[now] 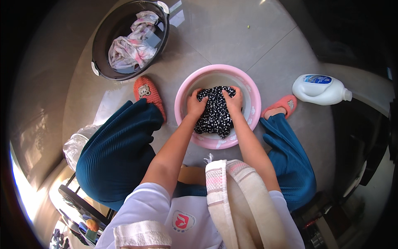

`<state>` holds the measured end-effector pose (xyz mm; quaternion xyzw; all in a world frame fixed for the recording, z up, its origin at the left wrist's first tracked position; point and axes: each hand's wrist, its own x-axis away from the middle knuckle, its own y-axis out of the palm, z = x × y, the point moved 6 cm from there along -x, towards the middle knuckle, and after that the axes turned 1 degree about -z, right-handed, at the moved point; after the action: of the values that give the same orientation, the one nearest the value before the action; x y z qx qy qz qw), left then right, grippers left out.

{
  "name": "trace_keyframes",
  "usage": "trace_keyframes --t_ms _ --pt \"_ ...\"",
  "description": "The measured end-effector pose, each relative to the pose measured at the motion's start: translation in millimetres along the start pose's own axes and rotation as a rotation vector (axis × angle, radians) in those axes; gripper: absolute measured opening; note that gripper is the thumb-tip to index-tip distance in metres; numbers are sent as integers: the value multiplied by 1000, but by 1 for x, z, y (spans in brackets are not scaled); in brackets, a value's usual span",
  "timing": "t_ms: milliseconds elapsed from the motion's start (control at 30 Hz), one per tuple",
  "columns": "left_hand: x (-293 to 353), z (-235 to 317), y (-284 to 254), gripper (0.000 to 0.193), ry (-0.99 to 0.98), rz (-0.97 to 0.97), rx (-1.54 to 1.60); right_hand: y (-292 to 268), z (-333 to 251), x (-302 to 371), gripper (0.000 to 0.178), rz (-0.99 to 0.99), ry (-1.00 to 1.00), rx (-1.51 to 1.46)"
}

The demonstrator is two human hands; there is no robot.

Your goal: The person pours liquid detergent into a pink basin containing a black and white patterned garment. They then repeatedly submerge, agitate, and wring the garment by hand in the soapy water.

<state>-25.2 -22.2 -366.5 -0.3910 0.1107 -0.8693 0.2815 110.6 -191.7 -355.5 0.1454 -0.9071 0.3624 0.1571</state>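
Black speckled cloth gripped between two hands

Black fabric with small white flecks, a crumpled cloth [213,112], lies inside a round pink plastic basin [256,101], its longer axis running toward the person. The bare left hand [197,103] and bare right hand [233,99] grip its far left and right edges, equally near: thumbs on top, fingers curled, some fingertips hidden. Both forearms cross the basin's near rim. Beyond, left: a dark oval tub [98,45] holding pale pink-stained fabric [132,47]. Right: a white plastic bottle [315,90] on its side.
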Motion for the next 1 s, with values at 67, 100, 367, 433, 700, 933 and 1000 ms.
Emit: trace_keyframes --t_ms 67,100,367,433,700,933,1000 --pt "0 0 2 51 33 48 -190 5 4 0 56 -23 -5 120" --pt "-2 3 3 51 50 57 -230 8 8 0 57 -55 53 199" --pt "-23 25 13 51 63 29 -618 16 -16 -21 48 -78 -36 574" --pt "-27 23 16 49 27 -5 -671 18 -22 -24 49 -77 -69 645" --pt "-16 30 9 38 74 77 -525 -5 -17 -8 38 -65 16 360" --pt "12 31 -6 38 181 161 -58 -52 -23 49 36 9 -11 -149" --pt "24 29 -7 42 106 104 138 -63 -30 64 35 0 27 -259"
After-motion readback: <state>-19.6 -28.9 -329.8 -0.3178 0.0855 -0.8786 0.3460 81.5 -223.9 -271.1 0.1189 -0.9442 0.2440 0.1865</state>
